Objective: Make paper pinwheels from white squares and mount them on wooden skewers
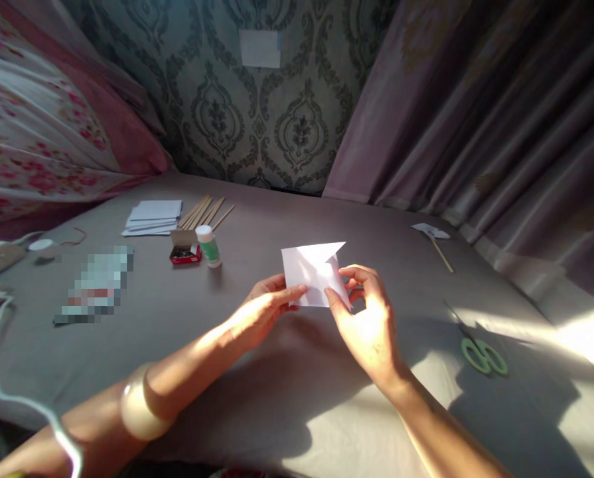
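Observation:
A white sheet of paper (306, 272), with its upper right part folded over into a pointed flap, is held up above the grey-covered surface. My left hand (264, 309) pinches its lower left edge, thumb on the near face. At the lower right edge, my right hand (369, 312) grips the paper between thumb and fingers. Part of the fingers of both hands is hidden behind the sheet or curled out of sight.
At the back left are a paper stack (152, 218), wooden sticks (202, 212), an open red box (184, 252) and a white-green bottle (209, 247). Green-handled scissors (483, 355) and a paper pinwheel on a stick (439, 245) lie right. A white cable (22, 400) runs at left.

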`<move>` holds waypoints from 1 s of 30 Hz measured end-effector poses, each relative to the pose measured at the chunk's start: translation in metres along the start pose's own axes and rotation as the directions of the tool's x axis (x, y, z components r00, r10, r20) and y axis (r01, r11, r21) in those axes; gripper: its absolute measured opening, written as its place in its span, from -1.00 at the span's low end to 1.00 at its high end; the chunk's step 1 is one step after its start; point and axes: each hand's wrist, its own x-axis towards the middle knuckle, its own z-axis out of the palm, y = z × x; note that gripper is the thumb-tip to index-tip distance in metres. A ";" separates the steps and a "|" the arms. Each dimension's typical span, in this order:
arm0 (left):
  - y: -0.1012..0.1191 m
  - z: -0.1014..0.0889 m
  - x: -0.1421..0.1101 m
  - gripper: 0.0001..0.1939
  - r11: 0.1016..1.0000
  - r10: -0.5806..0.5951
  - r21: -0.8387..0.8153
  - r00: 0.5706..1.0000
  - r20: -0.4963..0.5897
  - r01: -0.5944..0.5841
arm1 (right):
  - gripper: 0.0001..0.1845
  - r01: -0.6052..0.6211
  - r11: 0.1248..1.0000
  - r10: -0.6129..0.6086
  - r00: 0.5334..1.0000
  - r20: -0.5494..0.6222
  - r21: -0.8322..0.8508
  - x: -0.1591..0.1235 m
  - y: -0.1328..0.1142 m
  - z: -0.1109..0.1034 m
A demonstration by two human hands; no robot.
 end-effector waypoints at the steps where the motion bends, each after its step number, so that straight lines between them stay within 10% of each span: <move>1: -0.001 0.003 0.000 -0.64 0.999 -0.017 -0.041 1.000 -0.005 0.017 | -0.79 -0.010 1.000 0.009 1.000 0.004 0.012 0.000 0.001 0.000; 15: -0.002 0.025 0.008 -0.80 0.934 -0.200 -0.291 0.979 0.050 0.206 | -0.63 -0.299 0.901 0.307 0.951 0.024 0.313 0.008 0.006 -0.009; 30: -0.010 0.024 0.018 -0.77 0.925 -0.208 -0.314 0.976 0.057 0.215 | -0.66 -0.316 0.878 0.330 0.944 0.023 0.359 0.007 0.015 -0.006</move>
